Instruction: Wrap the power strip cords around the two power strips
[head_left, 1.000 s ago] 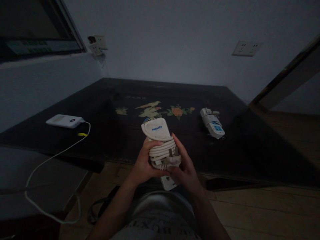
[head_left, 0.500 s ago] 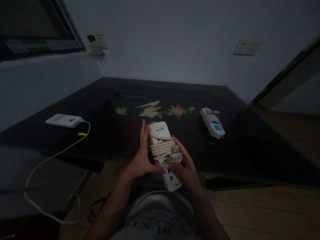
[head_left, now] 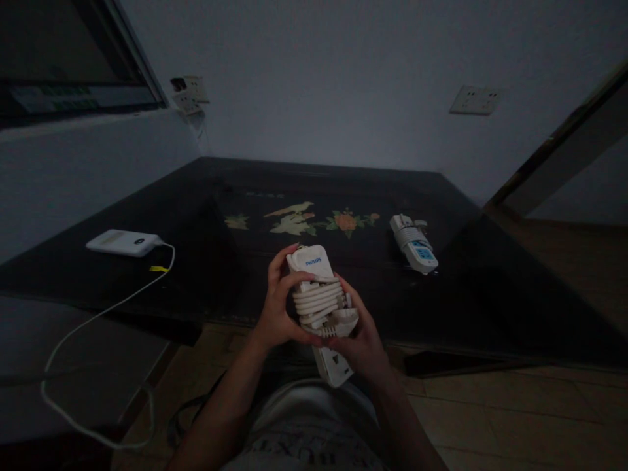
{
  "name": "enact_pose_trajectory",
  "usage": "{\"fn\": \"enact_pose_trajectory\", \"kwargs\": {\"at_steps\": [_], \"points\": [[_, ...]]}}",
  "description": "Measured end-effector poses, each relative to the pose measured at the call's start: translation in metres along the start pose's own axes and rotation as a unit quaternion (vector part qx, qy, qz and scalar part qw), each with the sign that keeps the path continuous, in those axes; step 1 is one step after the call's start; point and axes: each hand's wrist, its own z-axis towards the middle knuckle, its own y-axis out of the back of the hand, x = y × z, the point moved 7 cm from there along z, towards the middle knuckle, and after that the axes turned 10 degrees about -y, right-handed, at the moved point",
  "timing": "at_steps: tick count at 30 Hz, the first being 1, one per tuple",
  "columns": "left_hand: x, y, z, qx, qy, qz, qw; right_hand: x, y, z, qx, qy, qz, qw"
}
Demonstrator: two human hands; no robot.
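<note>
Between my two hands is a white power strip [head_left: 314, 260] with blue PHILIPS lettering, tilted, its upper end pointing away from me. Its white cord [head_left: 318, 302] is wound several times around the middle, and the plug [head_left: 343, 320] lies against the coils on the right. My left hand [head_left: 280, 311] grips the strip's left side, with a finger across the coil's upper edge and the thumb low on the cord. My right hand [head_left: 363, 337] closes around the right side, its thumb near the plug. Its other fingers are partly hidden behind the strip.
On the dark table [head_left: 220, 275], a second power strip [head_left: 415, 245] with a wrapped cord lies to the right. A white charger-like device [head_left: 122, 242] sits at left, its cable [head_left: 105, 307] hanging over the front edge. Wall sockets [head_left: 475, 100] are behind.
My left fingers have curled in, one now lying over the strip above the coils. My right thumb has shifted slightly left and down by the plug. The view has tilted slightly.
</note>
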Motion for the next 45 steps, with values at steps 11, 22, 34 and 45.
{"fn": "enact_pose_trajectory", "kwargs": {"at_steps": [11, 22, 34, 45], "points": [[-0.003, 0.000, -0.002, -0.011, -0.021, -0.042, 0.999, 0.006, -0.004, -0.002, 0.012, -0.001, -0.009, 1.000], [-0.003, -0.056, -0.026, 0.010, 0.281, -0.378, 0.882, 0.017, 0.019, -0.002, -0.147, 0.093, -0.097, 0.980], [0.004, -0.072, -0.049, 0.029, 0.366, -0.315, 0.875, 0.018, 0.036, -0.007, -0.231, 0.130, -0.156, 0.951], [-0.002, -0.091, -0.053, 0.079, 0.362, -0.346, 0.862, 0.024, 0.051, -0.012, -0.267, 0.135, -0.120, 0.947]]}}
